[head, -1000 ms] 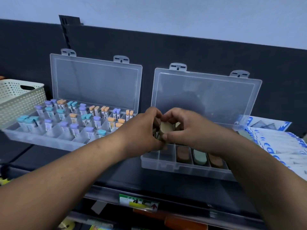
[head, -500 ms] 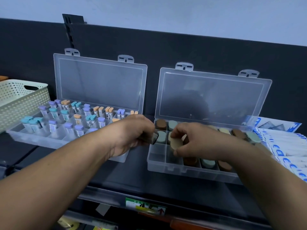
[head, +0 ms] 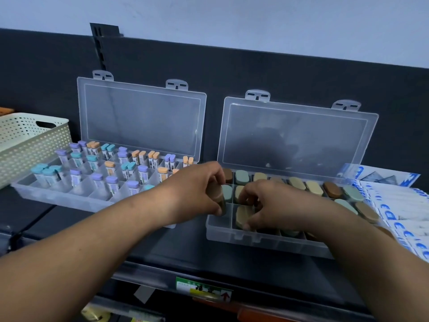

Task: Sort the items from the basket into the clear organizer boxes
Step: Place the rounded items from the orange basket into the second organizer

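Note:
Two clear organizer boxes stand open on a dark shelf. The right box point(head: 222, 238) holds oval erasers in tan, green and brown. My right hand point(head: 269, 203) presses a tan eraser point(head: 241, 217) into a front-row compartment, fingers curled on it. My left hand point(head: 197, 189) hovers at the box's left edge and grips a small stack of erasers point(head: 219, 197), brownish at the visible end. The left box point(head: 58, 201) is filled with upright tubes with purple, teal and orange caps. A cream perforated basket point(head: 30, 145) sits far left; its inside is hidden.
Both lids lean back against the dark wall panel. Blue-and-white printed packets point(head: 404, 214) lie to the right of the eraser box, touching it. The shelf's front edge carries a green and yellow label point(head: 204, 289); lower shelves show below.
Both hands dropped from mid-air over the right box. The right hand carried the tan eraser down into a front compartment; the left hand drew left with its stack to the box's edge.

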Action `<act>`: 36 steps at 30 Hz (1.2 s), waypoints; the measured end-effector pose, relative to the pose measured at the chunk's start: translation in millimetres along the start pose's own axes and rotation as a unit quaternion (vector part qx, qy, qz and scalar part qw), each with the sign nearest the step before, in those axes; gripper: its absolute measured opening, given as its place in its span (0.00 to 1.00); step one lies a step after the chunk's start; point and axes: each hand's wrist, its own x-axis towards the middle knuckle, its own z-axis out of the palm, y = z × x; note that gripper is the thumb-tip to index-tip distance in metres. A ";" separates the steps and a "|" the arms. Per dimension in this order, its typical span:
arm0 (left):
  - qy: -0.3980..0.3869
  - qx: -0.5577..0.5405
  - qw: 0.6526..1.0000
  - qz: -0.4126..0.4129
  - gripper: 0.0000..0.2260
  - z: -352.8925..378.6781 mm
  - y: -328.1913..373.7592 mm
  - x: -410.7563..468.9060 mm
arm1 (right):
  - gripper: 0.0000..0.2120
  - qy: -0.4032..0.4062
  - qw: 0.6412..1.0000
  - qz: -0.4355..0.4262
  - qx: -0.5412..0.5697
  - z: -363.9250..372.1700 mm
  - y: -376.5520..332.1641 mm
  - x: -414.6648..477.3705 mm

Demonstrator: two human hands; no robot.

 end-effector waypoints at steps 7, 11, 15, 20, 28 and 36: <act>-0.033 0.083 0.995 0.054 0.17 16.7 -1.0 5.8 | 0.23 0.005 1.000 0.008 0.013 -0.2 4.9 -2.8; -0.048 0.065 0.996 0.041 0.17 19.6 -4.5 9.1 | 0.22 0.015 1.000 0.006 0.005 1.1 5.5 -4.2; -0.078 0.002 0.997 0.013 0.16 17.6 -5.6 9.4 | 0.19 0.015 1.000 0.001 -0.007 2.5 4.3 -4.2; -0.075 0.023 0.997 0.015 0.12 17.5 -6.7 7.8 | 0.13 0.022 1.000 -0.007 -0.021 4.9 1.0 -7.8; -0.052 0.114 0.992 0.025 0.12 21.1 -3.5 3.3 | 0.13 0.059 0.992 -0.023 -0.106 12.7 -3.3 -6.6; -0.042 0.147 0.987 0.040 0.13 22.9 -3.4 2.4 | 0.15 0.056 0.993 -0.023 -0.104 14.8 -3.4 -10.1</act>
